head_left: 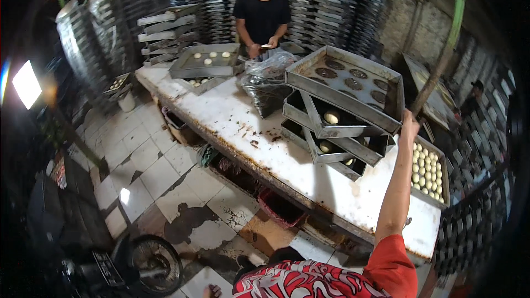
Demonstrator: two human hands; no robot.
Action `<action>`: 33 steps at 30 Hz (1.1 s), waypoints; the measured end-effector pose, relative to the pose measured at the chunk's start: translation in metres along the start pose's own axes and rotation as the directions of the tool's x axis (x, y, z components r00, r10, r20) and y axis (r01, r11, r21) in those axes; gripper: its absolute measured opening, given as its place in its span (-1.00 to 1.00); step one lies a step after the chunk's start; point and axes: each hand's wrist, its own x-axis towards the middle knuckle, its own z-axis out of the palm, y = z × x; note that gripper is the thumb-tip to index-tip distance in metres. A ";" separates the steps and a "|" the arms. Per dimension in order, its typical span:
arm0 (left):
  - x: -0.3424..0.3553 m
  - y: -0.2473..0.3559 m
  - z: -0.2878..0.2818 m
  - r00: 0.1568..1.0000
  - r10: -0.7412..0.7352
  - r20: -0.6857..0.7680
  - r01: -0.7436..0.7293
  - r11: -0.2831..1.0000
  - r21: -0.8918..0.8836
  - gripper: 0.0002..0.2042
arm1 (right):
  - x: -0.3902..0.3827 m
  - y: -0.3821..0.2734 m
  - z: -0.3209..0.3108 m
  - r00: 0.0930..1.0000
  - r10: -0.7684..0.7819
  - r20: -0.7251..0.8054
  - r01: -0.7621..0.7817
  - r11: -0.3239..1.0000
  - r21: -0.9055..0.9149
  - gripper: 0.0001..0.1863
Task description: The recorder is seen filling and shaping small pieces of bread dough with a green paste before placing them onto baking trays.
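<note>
My right hand (pixel 409 123) grips the right corner of the top metal tray (pixel 397 116), whose base has several dark round marks. Beneath it, staggered trays (pixel 348 154) hold pale dough balls (pixel 332 117). Right of the stack, another tray (pixel 445 196) holds several rows of dough balls (pixel 426 168). My left hand (pixel 212 291) hangs low at the bottom edge, partly visible, with loosely spread fingers and nothing visible in them.
A white worktable (pixel 215 102) carries a clear plastic bag (pixel 259 85) and more trays (pixel 185 67). A co-worker (pixel 260 19) stands behind it. Tall tray stacks (pixel 314 8) line the back. A green pole (pixel 458 5) rises at right. A motorbike (pixel 149 267) and lit lamp (pixel 26 84) are left.
</note>
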 end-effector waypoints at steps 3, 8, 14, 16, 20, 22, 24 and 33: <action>0.016 0.080 0.017 0.999 0.053 -0.011 -0.052 0.990 0.129 -0.78 | 0.007 -0.017 -0.043 0.874 -0.425 -0.235 0.330 0.875 -0.355 -0.62; 0.127 0.226 0.082 0.592 0.675 0.440 -0.793 0.585 0.168 -0.69 | -0.107 -0.052 0.045 0.592 -0.727 0.348 0.737 0.314 -0.598 -0.65; -0.023 0.356 0.265 0.384 0.538 0.750 -0.460 0.816 -0.350 -0.70 | -0.153 -0.036 0.084 0.758 -0.649 0.066 0.608 0.665 -0.434 -0.65; -0.069 0.356 0.295 0.381 0.561 0.734 -0.660 0.722 -0.209 -0.70 | -0.194 0.032 0.054 0.846 -0.505 -0.175 0.507 0.861 -0.034 -0.61; -0.118 0.395 0.328 0.081 0.490 0.868 -0.911 0.390 -0.136 -0.70 | -0.297 -0.018 0.197 0.493 -0.310 0.813 0.433 0.898 0.080 -0.70; -0.148 0.429 0.343 0.216 0.319 0.923 -0.817 0.576 -0.008 -0.70 | -0.303 0.003 0.266 0.542 -0.326 0.775 0.355 0.924 0.140 -0.77; -0.152 0.464 0.351 0.159 0.267 0.950 -0.759 0.648 -0.055 -0.69 | -0.291 0.027 0.325 0.651 -0.386 0.653 0.315 0.921 0.230 -0.80; -0.096 0.596 0.407 -0.063 0.209 0.976 -0.703 0.685 -0.192 -0.68 | -0.095 0.098 0.641 0.536 0.039 0.843 0.749 0.438 -0.497 -0.77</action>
